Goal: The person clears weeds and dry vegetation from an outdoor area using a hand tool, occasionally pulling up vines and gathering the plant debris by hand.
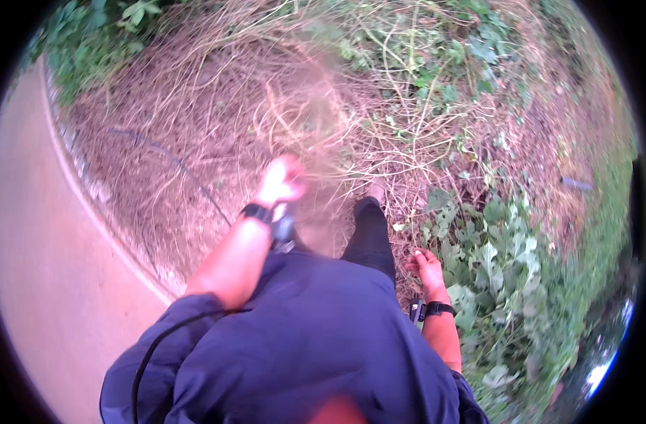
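Observation:
My left hand [284, 181] is out in front of my body, over bare soil and dry vine stems [288, 106]. Motion smears its fingers, so whether they hold anything is unclear. Lower and to the right, my right hand [427, 270] hangs beside my dark trouser leg [371, 237]. Its fingers are curled in, and what they may hold is too small to make out. Green leafy vines [489, 265] grow just right of that hand. Both wrists wear black straps with small devices.
A pale concrete path [68, 283] curves along the left. A thin dark cable or hose [171, 159] lies on the soil. Tangled vines with green leaves [436, 63] cover the far ground. At the right are grass [598, 219] and a small grey object [576, 184].

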`<state>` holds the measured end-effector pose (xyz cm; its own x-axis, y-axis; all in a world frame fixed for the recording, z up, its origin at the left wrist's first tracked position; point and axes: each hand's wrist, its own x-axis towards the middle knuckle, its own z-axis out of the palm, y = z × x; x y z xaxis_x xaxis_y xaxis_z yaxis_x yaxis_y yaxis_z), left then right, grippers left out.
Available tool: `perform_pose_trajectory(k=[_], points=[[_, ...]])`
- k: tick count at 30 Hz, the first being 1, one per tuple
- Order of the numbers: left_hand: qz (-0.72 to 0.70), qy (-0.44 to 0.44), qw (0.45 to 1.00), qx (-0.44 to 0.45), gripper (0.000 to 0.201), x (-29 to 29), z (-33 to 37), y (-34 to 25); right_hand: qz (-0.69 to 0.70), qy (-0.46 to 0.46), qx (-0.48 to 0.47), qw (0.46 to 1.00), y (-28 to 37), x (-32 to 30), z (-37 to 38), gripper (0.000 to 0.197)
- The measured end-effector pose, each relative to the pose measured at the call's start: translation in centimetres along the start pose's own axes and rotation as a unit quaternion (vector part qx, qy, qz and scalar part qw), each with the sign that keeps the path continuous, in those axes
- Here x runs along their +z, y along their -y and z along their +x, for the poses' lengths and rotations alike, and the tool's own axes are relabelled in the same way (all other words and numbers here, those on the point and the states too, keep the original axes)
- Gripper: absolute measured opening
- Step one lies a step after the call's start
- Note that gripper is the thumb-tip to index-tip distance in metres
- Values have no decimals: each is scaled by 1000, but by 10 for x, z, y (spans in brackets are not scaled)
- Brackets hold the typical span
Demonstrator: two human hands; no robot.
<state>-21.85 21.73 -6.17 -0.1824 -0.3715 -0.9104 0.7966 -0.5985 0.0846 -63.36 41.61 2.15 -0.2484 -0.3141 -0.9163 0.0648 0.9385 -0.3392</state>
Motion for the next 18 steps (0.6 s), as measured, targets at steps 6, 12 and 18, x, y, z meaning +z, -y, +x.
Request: perform_pose_trajectory(k=[6, 12, 18], points=[[83, 116, 988, -51, 5, 290, -82, 145, -69, 36, -41, 996, 55, -111, 24, 34], [316, 65, 946, 5, 9, 264, -12, 169, -129, 72, -56, 987, 90, -125, 59, 34], [324, -89, 913, 234, 10, 174, 17, 118, -141, 162, -67, 974, 94, -67, 72, 33]])
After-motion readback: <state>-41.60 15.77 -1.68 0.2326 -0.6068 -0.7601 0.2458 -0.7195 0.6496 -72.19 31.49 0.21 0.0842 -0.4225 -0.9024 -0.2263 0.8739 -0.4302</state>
